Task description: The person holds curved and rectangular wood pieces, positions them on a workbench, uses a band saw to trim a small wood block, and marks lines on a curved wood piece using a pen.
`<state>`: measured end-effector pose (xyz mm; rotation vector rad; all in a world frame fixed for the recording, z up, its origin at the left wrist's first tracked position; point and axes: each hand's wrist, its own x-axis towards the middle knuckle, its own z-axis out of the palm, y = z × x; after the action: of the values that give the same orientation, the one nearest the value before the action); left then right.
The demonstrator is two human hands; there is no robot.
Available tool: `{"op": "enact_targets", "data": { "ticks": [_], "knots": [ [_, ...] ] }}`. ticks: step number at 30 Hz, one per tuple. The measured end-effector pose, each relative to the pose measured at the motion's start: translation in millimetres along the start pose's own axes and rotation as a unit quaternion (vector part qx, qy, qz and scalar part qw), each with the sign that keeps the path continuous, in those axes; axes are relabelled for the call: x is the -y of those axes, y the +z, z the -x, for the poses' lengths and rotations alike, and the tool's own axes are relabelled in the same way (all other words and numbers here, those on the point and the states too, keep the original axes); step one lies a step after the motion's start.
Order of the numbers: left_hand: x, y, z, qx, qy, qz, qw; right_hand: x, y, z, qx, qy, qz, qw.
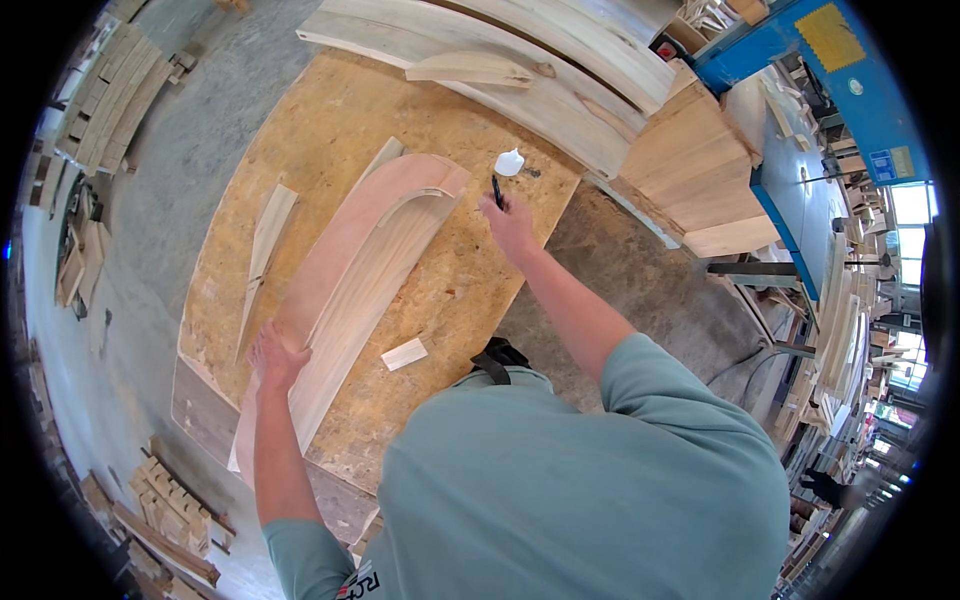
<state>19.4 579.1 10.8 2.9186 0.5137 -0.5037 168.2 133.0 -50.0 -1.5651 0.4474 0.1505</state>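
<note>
A curved, pinkish thin plywood template (365,215) lies lengthwise over a pale wooden board (372,285) on a worn plywood worktop (345,95). My left hand (277,357) spans the template's near part, with its thumb toward the inner edge and its fingers at the outer edge. In my right hand (510,222) is a black pen (497,190), held just off the template's far right end. A small white scrap (509,162) lies beyond the pen. Near my body sits a small pale wood block (404,354).
A slim wood offcut (267,250) rests left of the template. Wide planks (480,35) lie along the far side, with a curved piece (470,69) on top. A blue machine (850,70) stands at the right. Stacked lumber (115,95) is on the floor at left.
</note>
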Motion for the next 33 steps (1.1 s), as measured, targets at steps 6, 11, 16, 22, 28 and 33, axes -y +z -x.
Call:
{"op": "enact_targets", "data": {
  "ticks": [6, 11, 16, 22, 28, 33],
  "knots": [
    [-2, 3, 3, -0.011, 0.001, 0.017, 1.000, 17, 11, -32, 0.008, -0.018, 0.008, 1.000],
    [8, 9, -2, -0.022, 0.032, 0.031, 0.999, 23, 13, -53, 0.052, 0.021, 0.060, 0.997],
    [15, 14, -3, -0.033, 0.039, 0.028, 0.998, 19, 16, -55, 0.075, 0.030, 0.058, 0.995],
    [16, 12, -4, 0.005, 0.010, 0.039, 0.999, 30, 16, -46, 0.073, 0.051, 0.038, 0.995],
    [19, 16, 0, -0.033, 0.043, 0.027, 0.998, 28, 15, -47, 0.086, 0.058, 0.019, 0.994],
    [14, 12, -5, 0.043, -0.005, 0.000, 0.999, 9, 18, -56, 0.048, 0.039, 0.066, 0.996]
  ]
}}
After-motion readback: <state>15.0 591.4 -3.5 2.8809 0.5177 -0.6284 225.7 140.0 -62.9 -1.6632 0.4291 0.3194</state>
